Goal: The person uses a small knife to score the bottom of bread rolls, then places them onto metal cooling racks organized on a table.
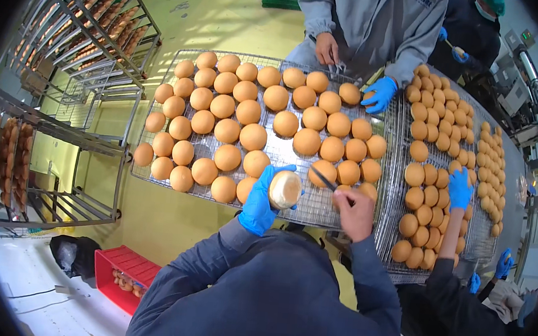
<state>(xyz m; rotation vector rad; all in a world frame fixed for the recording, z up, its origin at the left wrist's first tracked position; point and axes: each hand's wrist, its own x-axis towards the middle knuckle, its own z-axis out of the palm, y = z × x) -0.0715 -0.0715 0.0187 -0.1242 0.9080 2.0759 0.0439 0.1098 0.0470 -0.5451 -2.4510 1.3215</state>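
Note:
My left hand (257,206), in a blue glove, is closed round a round bun (285,190) above the front edge of the wire rack. The bun's pale, cream-coloured face is turned up, with a brown rim round it; I cannot tell if the pale part is bare crumb or a coating. My bare right hand (355,215) grips a thin dark knife (323,178), its blade pointing up and left, apart from the held bun. Rows of golden-brown buns (227,130) cover the wire rack (196,53) in front of me, several just beyond the blade.
Across the rack a person in grey (368,30) reaches in, one gloved hand (381,93) at a bun. Another worker's blue-gloved hand (460,188) is over buns at the right. Metal shelving (103,145) stands left; a red crate (123,264) sits at lower left.

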